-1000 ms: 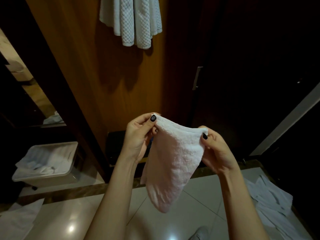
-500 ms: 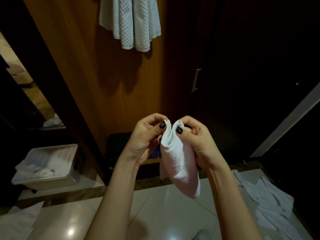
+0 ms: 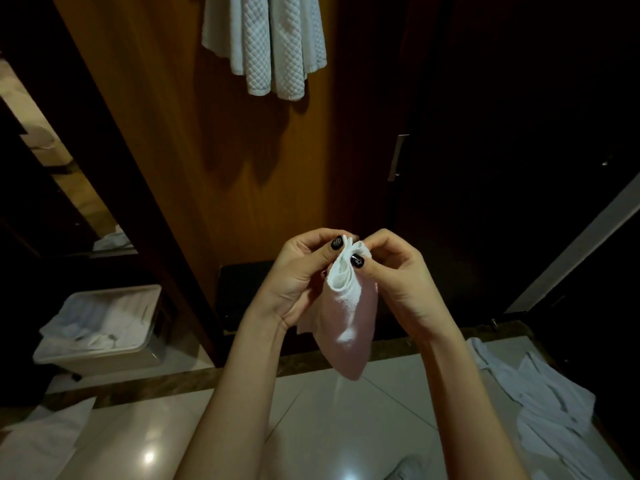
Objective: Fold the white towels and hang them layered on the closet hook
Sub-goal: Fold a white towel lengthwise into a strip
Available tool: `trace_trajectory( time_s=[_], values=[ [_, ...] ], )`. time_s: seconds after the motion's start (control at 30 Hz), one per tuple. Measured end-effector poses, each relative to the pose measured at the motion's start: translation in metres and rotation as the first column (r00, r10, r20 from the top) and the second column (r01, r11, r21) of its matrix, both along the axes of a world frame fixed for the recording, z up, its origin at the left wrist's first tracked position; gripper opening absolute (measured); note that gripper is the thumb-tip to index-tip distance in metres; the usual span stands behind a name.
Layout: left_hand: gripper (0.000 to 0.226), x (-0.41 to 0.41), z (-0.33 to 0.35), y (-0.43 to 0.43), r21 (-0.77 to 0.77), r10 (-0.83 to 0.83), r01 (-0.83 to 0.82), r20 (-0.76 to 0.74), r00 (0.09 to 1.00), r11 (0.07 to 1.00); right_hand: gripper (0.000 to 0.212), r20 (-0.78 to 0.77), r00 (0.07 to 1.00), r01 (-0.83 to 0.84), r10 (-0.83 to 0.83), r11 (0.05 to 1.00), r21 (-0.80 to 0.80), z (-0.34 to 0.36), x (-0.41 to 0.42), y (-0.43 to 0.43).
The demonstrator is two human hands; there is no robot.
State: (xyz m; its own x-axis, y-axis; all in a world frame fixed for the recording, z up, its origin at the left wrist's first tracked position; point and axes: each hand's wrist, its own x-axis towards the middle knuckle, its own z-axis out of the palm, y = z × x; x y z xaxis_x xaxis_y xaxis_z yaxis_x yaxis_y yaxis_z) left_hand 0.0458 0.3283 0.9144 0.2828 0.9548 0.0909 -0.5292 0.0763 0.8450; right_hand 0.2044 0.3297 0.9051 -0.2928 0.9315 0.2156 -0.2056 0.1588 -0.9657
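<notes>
A small white towel (image 3: 349, 327) hangs folded in front of me, its top corners bunched together. My left hand (image 3: 298, 278) and my right hand (image 3: 394, 275) meet at those corners, each pinching them between thumb and fingers. The towel's lower part droops to a point above the floor. High on the wooden closet panel (image 3: 207, 150), white quilted towels (image 3: 266, 43) hang in layers; the hook that holds them is out of view.
A white plastic bin (image 3: 100, 330) with white towels stands on the floor at the left. More white cloth lies on the tiled floor at the right (image 3: 540, 403) and lower left (image 3: 38, 445). A dark closet door with a metal handle (image 3: 398, 157) is on the right.
A second ago my hands held the towel's top edge spread wide. They came together, folding it in half, and now pinch the corners together.
</notes>
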Motion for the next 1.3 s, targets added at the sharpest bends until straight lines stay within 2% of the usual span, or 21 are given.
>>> trace_trajectory(
  time_s=[0.1,0.2,0.33,0.43,0.53,0.63,0.8,0.87,0.93,1.0,1.07,1.23,1.3],
  values=[
    [0.013,-0.001,0.0,-0.001,-0.008,0.013,-0.014,-0.039,0.999,1.0,0.009,-0.007,1.0,-0.004,0.004,1.0,0.029,0.0,-0.001,0.001],
    [0.015,-0.004,-0.002,-0.001,0.012,0.011,-0.01,-0.095,0.995,1.0,0.005,-0.028,1.0,-0.003,0.004,0.999,0.05,0.0,-0.003,0.0],
    [0.029,-0.014,-0.003,-0.002,0.039,0.072,-0.065,-0.22,0.973,0.997,0.012,0.075,0.989,0.119,-0.125,0.99,0.08,-0.002,-0.006,0.001],
    [0.041,-0.021,-0.003,-0.004,0.127,0.075,-0.037,-0.305,0.949,0.991,0.015,0.177,0.958,0.206,-0.223,0.972,0.112,-0.005,-0.004,0.005],
    [0.04,-0.018,-0.005,-0.002,0.207,0.148,-0.071,-0.386,0.91,0.976,0.017,0.191,0.941,0.258,-0.28,0.957,0.135,-0.007,-0.005,0.007],
    [0.039,-0.013,-0.011,-0.001,0.225,0.226,-0.157,-0.327,0.918,0.962,0.017,0.167,0.931,0.302,-0.324,0.942,0.146,-0.007,-0.008,0.006],
    [0.023,-0.003,-0.016,0.003,0.238,0.29,-0.234,-0.235,0.928,0.943,0.013,0.127,0.914,0.363,-0.385,0.917,0.163,-0.006,-0.007,0.0],
    [0.021,0.001,-0.013,0.01,0.233,0.319,-0.27,-0.204,0.926,0.934,0.008,0.168,0.895,0.38,-0.413,0.904,0.194,-0.008,-0.007,-0.001],
    [0.021,0.002,-0.007,0.019,0.232,0.338,-0.297,-0.165,0.927,0.926,0.009,0.275,0.843,0.396,-0.462,0.88,0.262,-0.014,-0.005,-0.001],
    [0.019,0.0,0.002,0.029,0.235,0.341,-0.301,-0.151,0.928,0.924,0.013,0.4,0.792,0.369,-0.462,0.883,0.289,-0.018,-0.004,-0.001],
    [0.017,-0.002,0.012,0.041,0.251,0.331,-0.287,-0.154,0.931,0.925,0.014,0.464,0.781,0.316,-0.419,0.905,0.285,-0.02,-0.002,0.001],
    [0.017,-0.011,0.047,0.079,0.279,0.301,-0.256,-0.132,0.944,0.925,0.009,0.45,0.824,0.214,-0.344,0.925,0.314,0.001,-0.001,0.019],
    [0.018,-0.015,0.064,0.095,0.296,0.283,-0.241,-0.11,0.953,0.924,0.025,0.477,0.821,0.171,-0.316,0.931,0.322,0.011,-0.002,0.031]
  ],
)
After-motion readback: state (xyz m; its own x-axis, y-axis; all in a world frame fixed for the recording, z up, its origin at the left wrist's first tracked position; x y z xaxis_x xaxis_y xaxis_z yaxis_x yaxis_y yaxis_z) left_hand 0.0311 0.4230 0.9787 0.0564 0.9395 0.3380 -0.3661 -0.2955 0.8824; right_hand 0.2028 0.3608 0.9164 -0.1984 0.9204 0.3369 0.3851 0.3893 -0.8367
